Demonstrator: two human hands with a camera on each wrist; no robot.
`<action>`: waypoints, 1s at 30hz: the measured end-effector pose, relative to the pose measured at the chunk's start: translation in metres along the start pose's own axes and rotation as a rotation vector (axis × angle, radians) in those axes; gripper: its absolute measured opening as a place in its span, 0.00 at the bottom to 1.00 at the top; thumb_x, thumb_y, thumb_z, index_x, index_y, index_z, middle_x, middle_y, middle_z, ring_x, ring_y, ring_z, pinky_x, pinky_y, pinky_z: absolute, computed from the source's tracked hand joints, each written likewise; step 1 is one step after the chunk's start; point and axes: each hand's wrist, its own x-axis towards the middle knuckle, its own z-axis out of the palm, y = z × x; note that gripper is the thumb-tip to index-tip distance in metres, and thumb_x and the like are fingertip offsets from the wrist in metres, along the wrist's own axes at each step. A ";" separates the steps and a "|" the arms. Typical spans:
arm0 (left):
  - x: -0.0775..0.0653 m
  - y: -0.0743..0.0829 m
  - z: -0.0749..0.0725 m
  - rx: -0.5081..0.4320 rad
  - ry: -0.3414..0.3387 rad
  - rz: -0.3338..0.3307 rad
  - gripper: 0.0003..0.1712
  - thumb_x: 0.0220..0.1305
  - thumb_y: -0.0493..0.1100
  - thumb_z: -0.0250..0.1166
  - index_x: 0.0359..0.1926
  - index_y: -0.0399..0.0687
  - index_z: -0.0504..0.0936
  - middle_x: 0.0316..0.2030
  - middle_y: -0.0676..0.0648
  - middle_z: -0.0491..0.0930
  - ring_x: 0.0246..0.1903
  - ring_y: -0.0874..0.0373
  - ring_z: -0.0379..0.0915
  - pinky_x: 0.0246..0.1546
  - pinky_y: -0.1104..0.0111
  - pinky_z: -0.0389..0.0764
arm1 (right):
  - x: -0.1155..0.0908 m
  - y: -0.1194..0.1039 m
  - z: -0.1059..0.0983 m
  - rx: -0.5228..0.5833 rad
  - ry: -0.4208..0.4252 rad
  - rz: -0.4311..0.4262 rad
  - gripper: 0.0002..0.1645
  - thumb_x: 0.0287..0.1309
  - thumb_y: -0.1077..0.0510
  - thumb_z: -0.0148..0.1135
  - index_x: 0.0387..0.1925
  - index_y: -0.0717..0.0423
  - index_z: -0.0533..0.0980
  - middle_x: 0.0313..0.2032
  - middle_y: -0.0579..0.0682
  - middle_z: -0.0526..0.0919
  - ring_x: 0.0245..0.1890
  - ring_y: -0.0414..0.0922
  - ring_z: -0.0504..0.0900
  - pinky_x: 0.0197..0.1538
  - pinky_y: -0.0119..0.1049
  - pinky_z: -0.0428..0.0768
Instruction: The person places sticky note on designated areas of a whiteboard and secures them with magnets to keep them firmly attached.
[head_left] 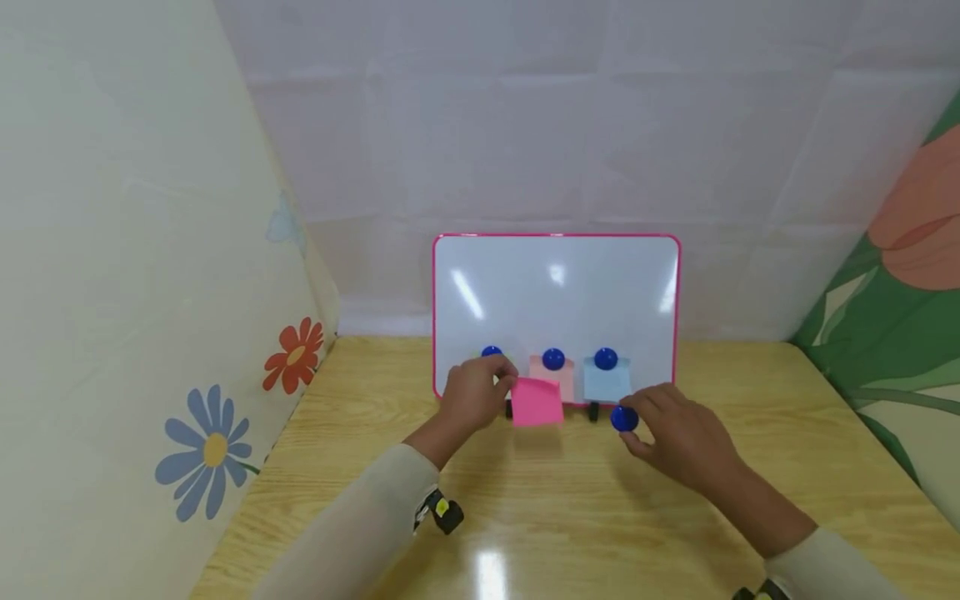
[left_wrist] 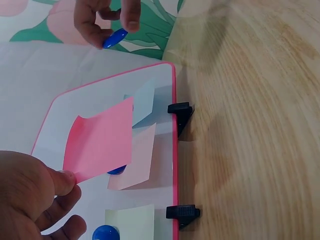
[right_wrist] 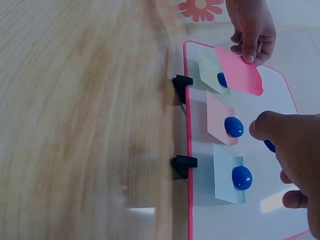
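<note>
My left hand [head_left: 476,392] pinches a bright pink sticky note [head_left: 537,402] by its corner, holding it in front of the whiteboard [head_left: 517,292]. Between the thumb and fingers of my right hand [head_left: 686,437] is a round blue magnet [head_left: 624,418], near the board's lower right corner. Three notes hang along the lower part of the board, each under a blue magnet: a pale green note [left_wrist: 135,222], partly hidden by my left hand in the head view, a light pink note [right_wrist: 220,117] and a light blue note [head_left: 607,383].
The pink-framed board stands on black feet [right_wrist: 184,164] on a wooden table [head_left: 570,517]. Behind it hangs a white cloth [head_left: 562,150]. Flower-printed walls flank the table, with a blue flower [head_left: 213,450] on the left one.
</note>
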 end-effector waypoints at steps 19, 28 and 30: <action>0.035 0.009 -0.006 0.032 0.055 0.001 0.06 0.74 0.49 0.64 0.44 0.56 0.86 0.35 0.59 0.85 0.36 0.60 0.78 0.52 0.56 0.72 | 0.030 0.006 0.007 -0.016 0.034 -0.013 0.30 0.51 0.44 0.79 0.50 0.57 0.82 0.45 0.53 0.83 0.47 0.51 0.81 0.33 0.39 0.82; 0.049 0.009 -0.006 0.052 0.074 0.004 0.07 0.74 0.50 0.63 0.45 0.57 0.86 0.38 0.58 0.86 0.38 0.59 0.79 0.52 0.56 0.73 | 0.044 0.009 0.012 -0.015 0.038 0.010 0.29 0.53 0.47 0.78 0.53 0.58 0.82 0.47 0.55 0.84 0.49 0.53 0.80 0.38 0.44 0.84; 0.052 0.009 -0.005 0.060 0.079 0.002 0.07 0.74 0.50 0.63 0.44 0.57 0.86 0.37 0.58 0.85 0.38 0.59 0.79 0.52 0.56 0.72 | 0.047 0.009 0.014 -0.020 0.045 0.010 0.29 0.53 0.47 0.78 0.52 0.58 0.82 0.47 0.55 0.84 0.49 0.53 0.81 0.38 0.45 0.84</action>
